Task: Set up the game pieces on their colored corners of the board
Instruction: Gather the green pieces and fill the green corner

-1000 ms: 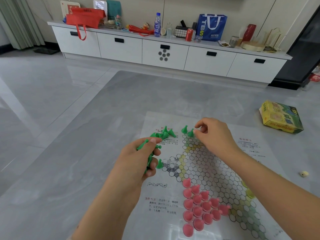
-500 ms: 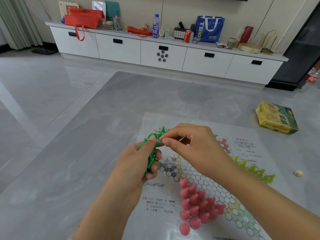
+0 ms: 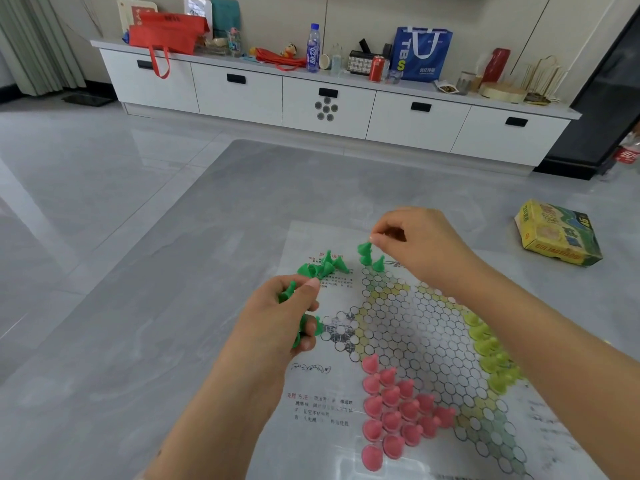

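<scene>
Green cone-shaped game pieces (image 3: 370, 256) stand in a small cluster of three at the far corner of the board (image 3: 408, 327), right under the fingertips of the right hand (image 3: 420, 244). That hand pinches the top of the farthest green piece between thumb and forefinger, its other fingers curled. The left hand (image 3: 277, 318) is closed around a handful of green pieces (image 3: 289, 294), some poking out above the thumb and some below the curled fingers. Just beyond the left hand, a loose heap of green pieces (image 3: 323, 266) lies on the printed margin of the board, tipped on their sides.

Nearer than both hands, between the forearms, the pink pieces (image 3: 394, 410) fill a corner of the hexagon grid in a tight triangle. Beside the right forearm, partly hidden by it, the yellow-green pieces (image 3: 491, 355) sit on another corner.

The board is a thin plastic sheet lying flat on the grey counter (image 3: 173, 306). Well to the right of the right hand, a yellow game box (image 3: 557, 233) rests on the counter. Far beyond both hands, a white cabinet (image 3: 329, 102) runs along the wall, carrying bags, a bottle and a can.
</scene>
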Demonstrator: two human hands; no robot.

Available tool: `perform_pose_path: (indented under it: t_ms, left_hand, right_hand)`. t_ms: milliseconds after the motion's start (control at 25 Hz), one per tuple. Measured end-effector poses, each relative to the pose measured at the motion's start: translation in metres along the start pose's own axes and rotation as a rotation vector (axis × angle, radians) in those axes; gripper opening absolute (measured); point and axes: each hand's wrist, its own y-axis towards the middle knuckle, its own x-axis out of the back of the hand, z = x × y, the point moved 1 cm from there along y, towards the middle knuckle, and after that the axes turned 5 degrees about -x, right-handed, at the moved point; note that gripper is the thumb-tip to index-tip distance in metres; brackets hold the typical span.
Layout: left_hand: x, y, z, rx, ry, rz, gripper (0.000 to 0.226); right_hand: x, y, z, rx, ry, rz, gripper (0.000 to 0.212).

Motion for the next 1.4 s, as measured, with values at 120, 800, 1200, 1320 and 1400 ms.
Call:
perform_pose_path:
  t_ms: [120, 800, 1200, 1320, 1400]
  left_hand:
    - [-0.001, 0.001, -0.003, 0.052, -0.083, -0.019, 0.007]
    - [0.001, 0.002, -0.005, 0.072, -0.135, -0.055, 0.011]
    - [-0.002, 0.000, -0.006, 0.070, -0.167, -0.021, 0.034]
    - [-0.002, 0.001, -0.006, 0.077, -0.205, -0.015, 0.039]
    - [-0.004, 0.000, -0.006, 0.064, -0.241, -0.017, 0.038]
  right_hand:
    - [-0.017, 0.010, -0.013, 0.053, -0.216, 0.074, 0.018]
    - [-0.036, 0.016, -0.025, -0.014, -0.256, 0.079, 0.018]
    - [-0.014, 0.012, -0.017, 0.002, -0.136, -0.023, 0.022]
    - [0.009, -0.003, 0.008, 0.054, 0.053, -0.058, 0.018]
    - [0.012, -0.020, 0.028, 0.106, 0.179, 0.074, 0.016]
